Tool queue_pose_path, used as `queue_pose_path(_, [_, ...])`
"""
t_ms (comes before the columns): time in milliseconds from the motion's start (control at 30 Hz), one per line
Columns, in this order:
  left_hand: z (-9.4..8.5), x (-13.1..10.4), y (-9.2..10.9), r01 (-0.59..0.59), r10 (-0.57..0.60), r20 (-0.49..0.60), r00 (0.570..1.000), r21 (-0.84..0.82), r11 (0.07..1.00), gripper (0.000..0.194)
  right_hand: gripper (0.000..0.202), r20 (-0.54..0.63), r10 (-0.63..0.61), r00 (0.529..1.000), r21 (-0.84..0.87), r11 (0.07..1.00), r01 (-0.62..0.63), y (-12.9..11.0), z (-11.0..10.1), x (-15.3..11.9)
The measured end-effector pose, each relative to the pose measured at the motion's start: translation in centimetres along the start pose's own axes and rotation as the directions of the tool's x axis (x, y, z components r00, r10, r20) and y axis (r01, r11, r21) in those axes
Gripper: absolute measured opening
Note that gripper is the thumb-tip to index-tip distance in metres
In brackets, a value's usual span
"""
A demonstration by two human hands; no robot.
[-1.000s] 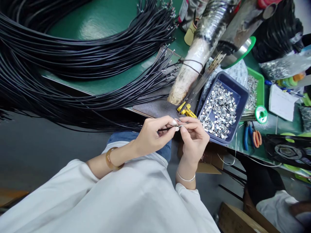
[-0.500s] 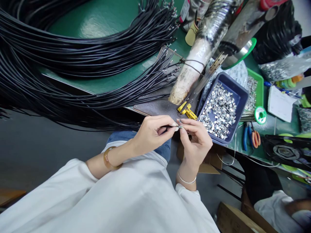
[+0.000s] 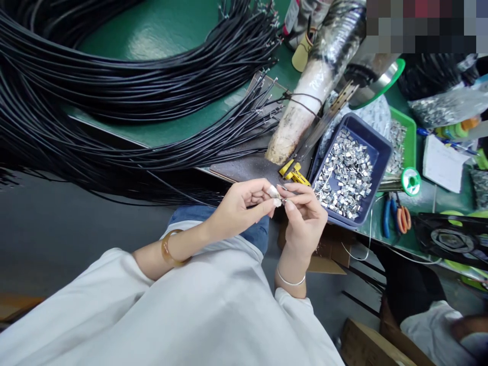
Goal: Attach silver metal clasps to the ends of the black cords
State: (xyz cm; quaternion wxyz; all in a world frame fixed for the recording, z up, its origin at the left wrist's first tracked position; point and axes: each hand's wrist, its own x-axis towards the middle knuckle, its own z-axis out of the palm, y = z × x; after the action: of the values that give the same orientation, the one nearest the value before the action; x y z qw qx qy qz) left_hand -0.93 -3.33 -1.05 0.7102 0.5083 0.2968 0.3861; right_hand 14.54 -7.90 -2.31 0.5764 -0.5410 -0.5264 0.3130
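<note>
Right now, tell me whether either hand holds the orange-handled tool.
No, the orange-handled tool lies on the green table, away from the left hand and right hand.

A loose white top (image 3: 198, 310), blue jeans (image 3: 190, 213), amber-brown left bangle (image 3: 166, 250) and thin silvery right bracelet (image 3: 292, 282) are worn.

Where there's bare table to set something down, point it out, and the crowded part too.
The biggest bare patch of green table lies inside the bend of the black cables; a narrow strip shows between the two cable bundles. It's crowded around the blue tray, green tray and pliers.
</note>
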Motion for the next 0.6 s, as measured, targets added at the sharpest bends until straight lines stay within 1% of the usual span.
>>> queue_pose_path(67, [-0.3, 0.1, 0.0, -0.135, 0.140, -0.012, 0.990, 0.188, 0.973, 0.013, 0.011, 0.068, 0.026, 0.997, 0.012, 1.000, -0.027, 0.0, -0.6, 0.2])
queue_pose_path(100, [-0.5, 0.1, 0.0, -0.205, 0.213, 0.007, 0.977, 0.302, 0.931, 0.012, 0.009, 0.094, 0.034, 0.995, -0.012, 0.999, -0.033, -0.1, -0.9, 0.3])
queue_pose_path(167, [-0.7, 0.2, -0.1, -0.313, 0.320, 0.074, 0.945, 0.495, 0.811, 0.015, 0.002, 0.109, 0.036, 0.993, -0.112, 0.993, -0.024, -0.5, -1.4, 0.5])
queue_pose_path(200, [-0.7, 0.2, -0.2, -0.345, 0.351, 0.101, 0.931, 0.552, 0.759, 0.017, 0.003, 0.098, 0.031, 0.995, -0.163, 0.986, -0.014, -0.7, -1.6, 0.5])
queue_pose_path(233, [-0.7, 0.2, -0.2, -0.359, 0.368, 0.108, 0.924, 0.579, 0.732, 0.018, 0.005, 0.084, 0.023, 0.996, -0.195, 0.981, -0.006, -0.9, -1.6, 0.4])
queue_pose_path(267, [-0.6, 0.2, -0.2, -0.352, 0.367, 0.095, 0.926, 0.574, 0.740, 0.017, 0.005, 0.072, 0.014, 0.997, -0.199, 0.980, 0.001, -1.0, -1.6, 0.4])
queue_pose_path(300, [-0.4, 0.2, -0.3, -0.322, 0.341, 0.064, 0.938, 0.531, 0.784, 0.015, 0.005, 0.064, 0.006, 0.998, -0.175, 0.984, 0.005, -1.1, -1.5, 0.3])
queue_pose_path(333, [-0.2, 0.1, -0.2, -0.268, 0.286, 0.028, 0.958, 0.450, 0.852, 0.013, 0.005, 0.060, -0.001, 0.998, -0.135, 0.991, 0.009, -1.1, -1.3, 0.2])
queue_pose_path(367, [-0.1, 0.1, -0.2, -0.192, 0.203, 0.001, 0.979, 0.333, 0.923, 0.012, 0.006, 0.053, -0.010, 0.999, -0.092, 0.996, 0.014, -1.0, -1.0, 0.1])
queue_pose_path(400, [0.1, 0.1, -0.1, -0.098, 0.101, -0.009, 0.995, 0.196, 0.976, 0.013, 0.006, 0.038, -0.022, 0.999, -0.065, 0.998, 0.025, -1.0, -0.8, 0.0])
queue_pose_path(433, [0.1, 0.1, -0.1, -0.001, 0.001, 0.000, 1.000, 0.060, 0.998, 0.017, 0.007, 0.013, -0.044, 0.999, -0.068, 0.997, 0.044, -0.9, -0.5, 0.0])
queue_pose_path(467, [0.1, 0.2, 0.0, 0.082, -0.081, 0.015, 0.997, -0.052, 0.995, 0.022, 0.007, -0.019, -0.070, 0.997, -0.100, 0.993, 0.068, -0.9, -0.2, -0.1])
queue_pose_path(500, [0.1, 0.3, 0.0, 0.139, -0.136, 0.028, 0.990, -0.133, 0.981, 0.026, 0.007, -0.049, -0.101, 0.994, -0.150, 0.984, 0.093, -0.9, 0.1, -0.1])
queue_pose_path(533, [0.0, 0.4, 0.0, 0.171, -0.168, 0.032, 0.985, -0.185, 0.968, 0.029, 0.009, -0.073, -0.135, 0.988, -0.204, 0.972, 0.118, -0.8, 0.3, -0.2])
queue_pose_path(600, [-0.2, 0.8, -0.1, 0.181, -0.184, 0.011, 0.983, -0.229, 0.956, 0.027, 0.015, -0.113, -0.205, 0.972, -0.291, 0.942, 0.165, -0.9, 0.4, -0.1])
